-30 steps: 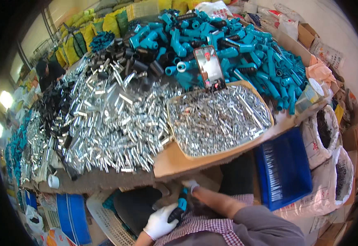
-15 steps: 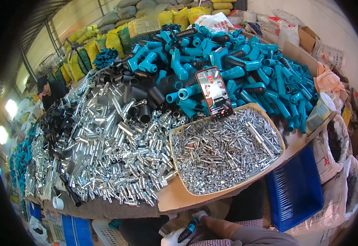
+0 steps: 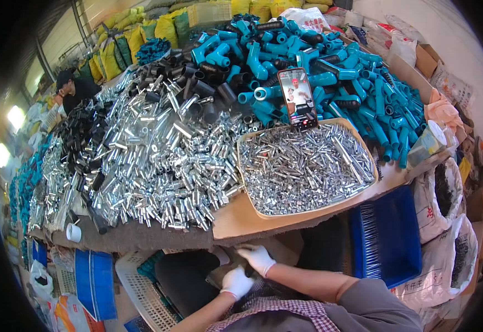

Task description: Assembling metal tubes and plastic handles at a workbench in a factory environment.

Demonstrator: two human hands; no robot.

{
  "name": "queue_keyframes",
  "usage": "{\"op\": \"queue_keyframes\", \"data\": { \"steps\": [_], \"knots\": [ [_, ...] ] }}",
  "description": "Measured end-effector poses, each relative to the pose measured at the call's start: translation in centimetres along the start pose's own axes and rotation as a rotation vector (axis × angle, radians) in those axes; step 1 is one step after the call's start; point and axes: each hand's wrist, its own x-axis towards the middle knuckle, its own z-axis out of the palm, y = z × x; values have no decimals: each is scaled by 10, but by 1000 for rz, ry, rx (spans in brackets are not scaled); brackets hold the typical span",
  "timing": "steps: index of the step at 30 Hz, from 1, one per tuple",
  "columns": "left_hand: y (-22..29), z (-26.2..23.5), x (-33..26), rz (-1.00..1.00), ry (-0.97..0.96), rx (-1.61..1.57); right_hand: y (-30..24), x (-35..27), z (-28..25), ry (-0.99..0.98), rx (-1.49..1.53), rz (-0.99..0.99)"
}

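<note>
Both my hands wear white gloves and are low over my lap, below the table's front edge. My left hand (image 3: 236,282) is closed, and a dark piece (image 3: 249,270) shows at its fingers. This fits the black end of the teal-and-black handle seen in that hand earlier; the rest is hidden. My right hand (image 3: 257,259) is just beyond and to the right of it, its fingers stretched out to the left with nothing visible in them. On the table above stands a shallow tray (image 3: 286,214) full of small metal pins and fittings. A phone (image 3: 298,99) leans upright at the tray's far edge.
Shiny metal sleeves (image 3: 153,166) lie heaped on the left, with black tubes (image 3: 203,88) behind. Teal handles (image 3: 357,83) are piled at the back right. A blue bin (image 3: 396,238) and white sacks (image 3: 438,260) stand right; a perforated basket (image 3: 142,288) stands left. Another person (image 3: 75,91) sits far left.
My right hand has come into sight beside the left. The left hand has moved up in view, and the teal part of the handle no longer shows. The view has tilted down.
</note>
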Motion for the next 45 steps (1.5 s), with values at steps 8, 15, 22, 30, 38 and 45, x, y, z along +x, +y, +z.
{"op": "queue_keyframes", "data": {
  "steps": [8,15,22,30,38,45],
  "knots": [
    [21,-13,-1,-29,-59,-21,0,-2,-9,23,-258,132],
    [17,10,5,-45,-71,-43,41,9,12,297,-516,135],
    [17,16,12,-88,57,-81,54,21,1,281,-456,-23],
    [13,12,9,-123,-18,-200,43,19,-5,149,-435,66],
    [9,41,24,-32,140,-242,50,34,-12,219,-468,-87],
    [18,-12,4,-12,10,-219,19,23,-5,113,-221,235]
  ]
}}
